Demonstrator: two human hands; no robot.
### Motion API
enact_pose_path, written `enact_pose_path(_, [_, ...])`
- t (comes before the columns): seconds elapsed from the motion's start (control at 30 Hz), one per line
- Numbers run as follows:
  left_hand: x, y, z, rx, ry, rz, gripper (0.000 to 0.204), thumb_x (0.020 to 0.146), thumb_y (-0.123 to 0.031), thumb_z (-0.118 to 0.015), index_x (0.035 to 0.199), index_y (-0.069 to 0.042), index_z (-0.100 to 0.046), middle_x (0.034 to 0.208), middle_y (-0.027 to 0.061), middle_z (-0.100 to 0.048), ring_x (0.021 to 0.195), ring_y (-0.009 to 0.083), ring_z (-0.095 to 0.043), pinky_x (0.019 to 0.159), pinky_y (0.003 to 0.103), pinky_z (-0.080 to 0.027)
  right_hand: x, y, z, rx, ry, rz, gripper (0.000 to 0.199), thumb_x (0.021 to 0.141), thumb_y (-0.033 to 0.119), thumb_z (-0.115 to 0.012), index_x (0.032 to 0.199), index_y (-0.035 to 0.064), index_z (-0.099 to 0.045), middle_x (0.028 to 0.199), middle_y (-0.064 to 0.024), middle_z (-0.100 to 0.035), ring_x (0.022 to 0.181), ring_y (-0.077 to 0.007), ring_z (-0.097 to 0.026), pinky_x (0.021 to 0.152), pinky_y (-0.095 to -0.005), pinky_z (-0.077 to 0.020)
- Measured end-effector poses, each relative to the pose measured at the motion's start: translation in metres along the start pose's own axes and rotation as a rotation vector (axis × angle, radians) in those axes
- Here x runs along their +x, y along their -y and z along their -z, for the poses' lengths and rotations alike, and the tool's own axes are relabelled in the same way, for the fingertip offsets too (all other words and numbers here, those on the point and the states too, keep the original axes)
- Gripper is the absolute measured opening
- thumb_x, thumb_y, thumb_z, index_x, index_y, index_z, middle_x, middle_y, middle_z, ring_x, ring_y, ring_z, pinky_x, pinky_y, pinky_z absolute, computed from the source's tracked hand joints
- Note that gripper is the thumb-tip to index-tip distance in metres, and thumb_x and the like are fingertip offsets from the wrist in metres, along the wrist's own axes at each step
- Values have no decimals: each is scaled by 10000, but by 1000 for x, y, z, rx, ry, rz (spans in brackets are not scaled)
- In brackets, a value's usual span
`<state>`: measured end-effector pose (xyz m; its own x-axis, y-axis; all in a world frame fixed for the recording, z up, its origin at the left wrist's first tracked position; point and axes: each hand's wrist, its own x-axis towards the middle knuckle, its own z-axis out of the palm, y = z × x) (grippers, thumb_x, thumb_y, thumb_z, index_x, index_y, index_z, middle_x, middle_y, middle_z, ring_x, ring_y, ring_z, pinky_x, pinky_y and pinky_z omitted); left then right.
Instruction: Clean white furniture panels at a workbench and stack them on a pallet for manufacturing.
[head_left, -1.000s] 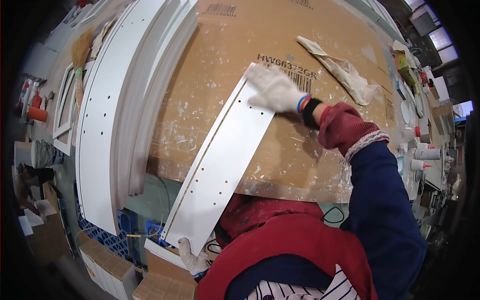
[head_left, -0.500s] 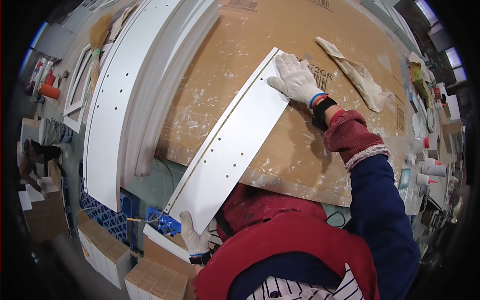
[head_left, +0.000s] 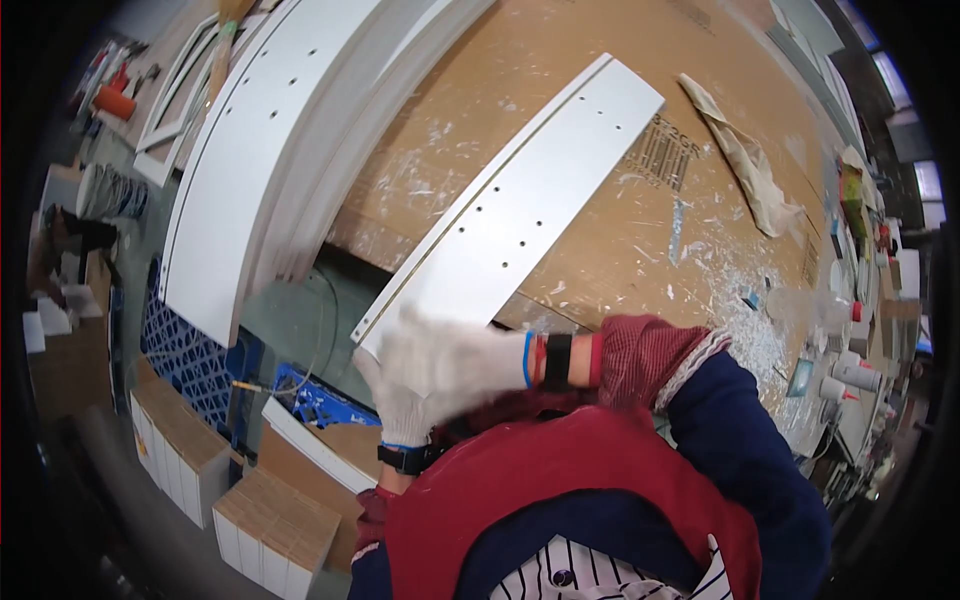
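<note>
A long white panel [head_left: 560,150] with small drilled holes and a groove along one edge lies slantwise across the cardboard-covered table [head_left: 400,190]. Its near end juts past the table edge toward me. My left hand [head_left: 404,415], in a white knit glove, grips that near end, with the thumb at the corner and the other fingers mostly hidden. My right hand [head_left: 455,355], gloved too, is smeared by motion over the same end, just above my left hand. Whether its fingers touch the panel cannot be made out.
More white panels [head_left: 225,185] stand close together at the left. A beige cloth [head_left: 740,165] lies on the right of the cardboard. Bottles [head_left: 855,372] and white scraps are at the right. Below left are a blue plastic pallet [head_left: 190,350] and stacked boxes [head_left: 280,520]. Another person works far left.
My right hand has left the panel's far end and swept back to the near end beside my left hand. The view has shifted, and my left hand stays at the near end.
</note>
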<state>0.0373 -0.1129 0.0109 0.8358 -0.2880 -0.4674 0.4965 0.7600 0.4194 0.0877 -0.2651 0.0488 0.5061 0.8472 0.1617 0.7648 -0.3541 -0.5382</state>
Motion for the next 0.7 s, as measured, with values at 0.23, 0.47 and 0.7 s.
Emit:
enact_pose_path(0.23, [-2,0,9,1992,-81,-613,366,887,-372,-505,1113,-101,-604,1129,65,-629,1144,248,-509,1050,478,-218,-38,-80,72,-351,-404,-531,652,863,388,-517,1321,-62,-401,1355,-240,-433,1257,-391,-412,1067,-408,-319])
enact_pose_path(0.47, [-2,-7,-25,851,-28,-366,296,872,-307,-598,1100,-119,-619,1124,46,-621,1012,239,-570,882,385,-409,-23,-85,61,-682,166,-733,859,896,623,-341,1450,-13,-183,1512,-214,-184,1407,-336,-175,1136,-506,-101])
enact_pose_path(0.7, [-2,5,-22,555,-173,-806,329,835,-352,-581,1029,-86,-583,983,76,-587,952,279,-571,852,369,-443,65,40,7,160,51,54,382,702,265,-710,957,4,-598,962,-172,-616,881,-289,-599,734,-366,-485])
